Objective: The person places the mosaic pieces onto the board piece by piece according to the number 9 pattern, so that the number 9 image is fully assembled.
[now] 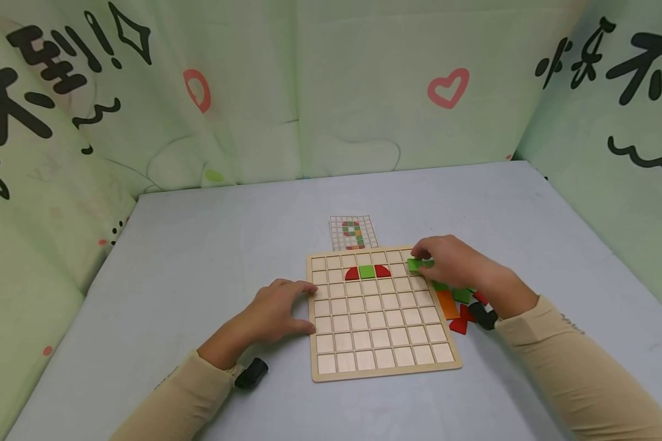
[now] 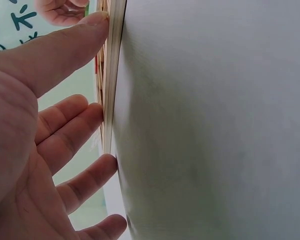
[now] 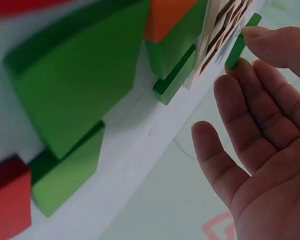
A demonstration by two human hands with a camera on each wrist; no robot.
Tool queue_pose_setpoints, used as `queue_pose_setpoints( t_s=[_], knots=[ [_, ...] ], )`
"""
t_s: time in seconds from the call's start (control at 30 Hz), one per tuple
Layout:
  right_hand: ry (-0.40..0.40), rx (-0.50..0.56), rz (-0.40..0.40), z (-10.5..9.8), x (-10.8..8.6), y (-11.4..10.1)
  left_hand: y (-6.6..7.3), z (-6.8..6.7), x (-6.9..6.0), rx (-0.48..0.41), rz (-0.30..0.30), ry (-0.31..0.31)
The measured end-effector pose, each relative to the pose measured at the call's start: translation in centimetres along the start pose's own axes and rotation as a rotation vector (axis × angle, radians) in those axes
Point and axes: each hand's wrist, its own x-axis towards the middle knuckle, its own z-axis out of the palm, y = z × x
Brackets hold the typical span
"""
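A wooden grid board (image 1: 386,374) lies on the table. In one row near its far side sit a red quarter-round piece (image 1: 352,274), a green square (image 1: 366,271) and another red quarter-round piece (image 1: 382,271). My left hand (image 1: 278,309) touches the board's left edge, thumb and fingers spread. Over the board's far right corner, my right hand (image 1: 455,263) pinches a green square block (image 3: 236,50) between thumb and fingertip; the right wrist view shows it edge-on, tilted and apart from the board.
Behind the board lies a small card (image 1: 353,233) with a coloured grid pattern. Loose pieces lie along the board's right side: an orange block (image 1: 447,304), green blocks (image 3: 80,75) and red ones (image 1: 458,325), partly hidden by the right wrist. Printed curtains (image 1: 364,92) surround the table.
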Motion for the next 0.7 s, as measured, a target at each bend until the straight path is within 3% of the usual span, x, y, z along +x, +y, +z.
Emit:
queue_pose_setpoints(
  t_s=[0.7],
  knots=[
    [-0.065, -0.02, 0.02, 1.1, 0.5, -1.3, 0.0, -0.1, 0.0, -0.008, 0.01, 0.004]
  ],
)
